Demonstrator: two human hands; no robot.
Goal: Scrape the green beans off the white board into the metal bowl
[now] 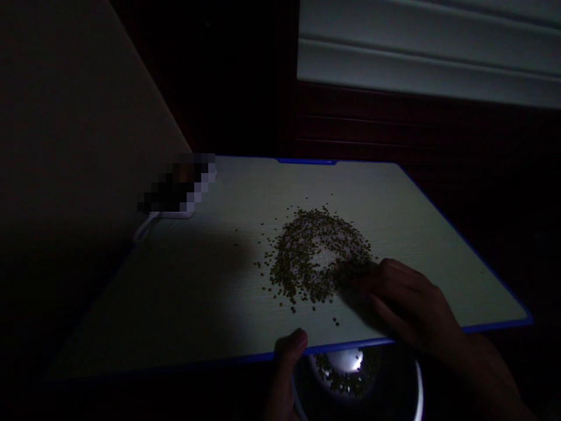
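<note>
A heap of small greenish-brown grains (pixel 313 254) lies spread on a pale board with a blue edge (pixel 210 292). My right hand (pixel 405 298) rests on the board with its fingers flat against the right side of the heap, nothing gripped in it. My left hand (pixel 284 368) holds the rim of a shiny metal bowl (pixel 355 380) just under the board's near edge, thumb up against the edge. Some grains lie inside the bowl. The scene is very dark.
A small white object with a cable (pixel 175 204), partly blurred out, sits at the board's far left corner. A pale wall (pixel 65 146) rises on the left, and a light panel (pixel 429 52) runs along the top right. Dark surroundings hide everything else.
</note>
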